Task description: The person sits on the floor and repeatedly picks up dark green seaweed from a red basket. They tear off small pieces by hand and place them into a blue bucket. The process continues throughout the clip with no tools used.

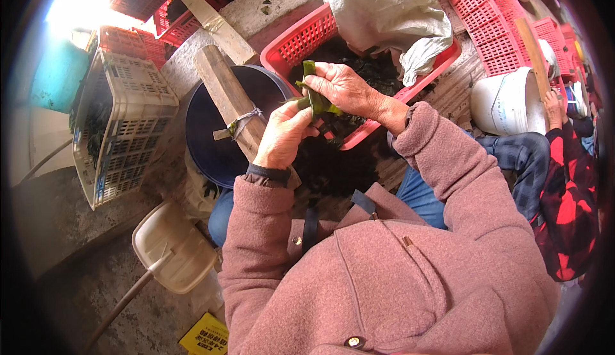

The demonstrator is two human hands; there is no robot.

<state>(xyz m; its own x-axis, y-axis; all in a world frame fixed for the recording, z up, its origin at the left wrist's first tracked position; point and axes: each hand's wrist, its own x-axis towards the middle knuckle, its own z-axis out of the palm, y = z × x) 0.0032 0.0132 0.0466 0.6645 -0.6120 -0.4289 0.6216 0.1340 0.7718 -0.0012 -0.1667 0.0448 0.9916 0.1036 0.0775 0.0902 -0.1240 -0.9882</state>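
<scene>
A strip of dark green, leaf-like material, possibly kelp, is pinched between my two hands. My left hand grips its lower left part, close to a wooden board laid across a dark blue tub. My right hand holds the upper end, over the near left part of a red plastic basket. Dark, wet-looking leafy material fills the bottom of that basket. A white woven sack drapes over the basket's far rim. Around the board is tied a strip of cloth.
To the left stands a white slatted crate with dark green material inside. A long-handled plastic scoop lies below it. On the right, another person's hand touches a wooden board over a white bucket. Red crates stand behind.
</scene>
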